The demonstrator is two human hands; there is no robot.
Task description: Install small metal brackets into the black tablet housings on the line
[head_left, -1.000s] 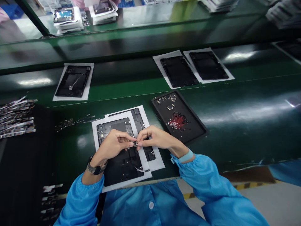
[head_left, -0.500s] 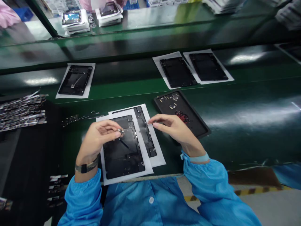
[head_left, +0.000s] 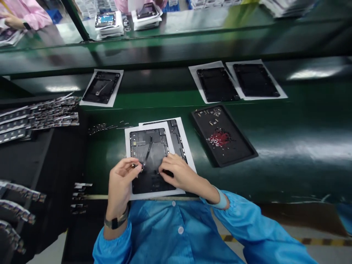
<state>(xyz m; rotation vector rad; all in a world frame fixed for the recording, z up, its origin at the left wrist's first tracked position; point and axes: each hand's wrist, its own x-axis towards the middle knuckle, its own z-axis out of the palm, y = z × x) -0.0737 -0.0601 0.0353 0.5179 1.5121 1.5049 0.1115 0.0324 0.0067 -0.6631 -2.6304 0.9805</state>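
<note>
My left hand (head_left: 122, 176) pinches a small circuit board (head_left: 142, 167) between thumb and fingertips. From it a black flex cable (head_left: 149, 148) runs up over a black tablet housing (head_left: 151, 185). That housing lies on a white sheet (head_left: 128, 146), overlapping a second housing (head_left: 180, 143) on its own sheet. Over the right part of the top housing, my right hand (head_left: 178, 170) has its thumb and fingers drawn together. A tiny dark bit shows at its fingertips, too small to name.
To the right a black tray (head_left: 240, 145) holds small metal parts and a heap of red pieces (head_left: 220, 137). Further housings (head_left: 217, 84) lie on sheets at the back. Circuit strips (head_left: 55, 113) are stacked on a black box at left. A co-worker's pink sleeve (head_left: 38, 16) shows across the bench.
My right hand has moved left and down, from beside the tray onto the top housing. My left hand has lowered with the circuit board. The whole view has shifted.
</note>
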